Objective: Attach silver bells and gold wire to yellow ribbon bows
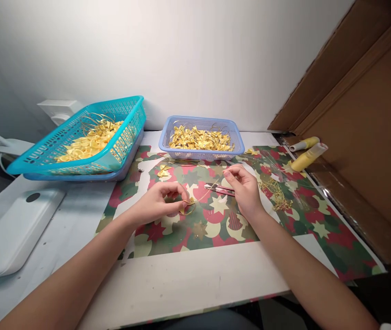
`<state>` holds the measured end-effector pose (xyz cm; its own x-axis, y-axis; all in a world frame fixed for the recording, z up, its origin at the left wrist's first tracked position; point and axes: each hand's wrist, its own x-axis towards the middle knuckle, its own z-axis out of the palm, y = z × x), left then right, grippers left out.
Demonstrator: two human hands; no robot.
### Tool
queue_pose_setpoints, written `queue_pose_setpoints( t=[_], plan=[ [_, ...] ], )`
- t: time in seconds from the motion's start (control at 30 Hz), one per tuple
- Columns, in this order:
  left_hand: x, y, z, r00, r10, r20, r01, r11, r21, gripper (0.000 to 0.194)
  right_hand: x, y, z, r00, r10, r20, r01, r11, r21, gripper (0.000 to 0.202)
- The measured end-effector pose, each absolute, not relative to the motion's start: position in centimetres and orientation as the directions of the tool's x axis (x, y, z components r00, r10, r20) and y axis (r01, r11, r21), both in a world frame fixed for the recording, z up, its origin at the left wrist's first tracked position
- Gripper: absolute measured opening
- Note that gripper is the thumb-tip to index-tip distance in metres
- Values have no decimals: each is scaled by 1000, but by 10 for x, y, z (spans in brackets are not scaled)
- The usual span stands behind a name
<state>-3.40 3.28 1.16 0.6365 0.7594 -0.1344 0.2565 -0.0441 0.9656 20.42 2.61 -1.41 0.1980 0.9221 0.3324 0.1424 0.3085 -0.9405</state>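
Note:
My left hand (170, 201) is closed in a pinch on a small gold ribbon bow (182, 210) with a thin loop under it. From the bow a thin gold cord (206, 193) runs up to the right. Its far end is pinched between the thumb and fingers of my right hand (242, 185), and the cord looks taut. Beside my right hand are dark thread snips (220, 189), their blades pointing left; whether they touch the palm or lie on the table, I cannot tell. A loose gold bow (164, 171) lies beyond my left hand.
A blue basket (200, 156) of gold bows stands at the back; a turquoise basket (127, 133) with more sits tilted at left. Cord scraps (279, 195) and yellow rolls (308, 157) lie at right, near a cardboard wall (360, 114). A white power bank (20, 229) lies left.

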Motion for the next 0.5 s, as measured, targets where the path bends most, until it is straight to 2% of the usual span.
queue_pose_setpoints(
  t=[0.1,0.2,0.33,0.43,0.5],
  plan=[
    [-36,34,12,640,758,-126,282,-79,956,17,205,27,-14,219,921,323,134,299,-945,19],
    [-40,37,15,665,747,-32,349,-272,897,12,205,27,-14,266,927,262,81,250,-965,22],
    [-41,40,17,731,670,127,429,-597,678,12,206,28,-13,319,930,183,-3,194,-981,24],
    [-39,39,17,781,598,179,426,-720,548,15,207,29,-13,333,926,176,-16,192,-981,25],
    [-37,38,17,807,559,191,421,-771,479,16,209,30,-14,319,927,197,35,196,-980,26]
  ],
)
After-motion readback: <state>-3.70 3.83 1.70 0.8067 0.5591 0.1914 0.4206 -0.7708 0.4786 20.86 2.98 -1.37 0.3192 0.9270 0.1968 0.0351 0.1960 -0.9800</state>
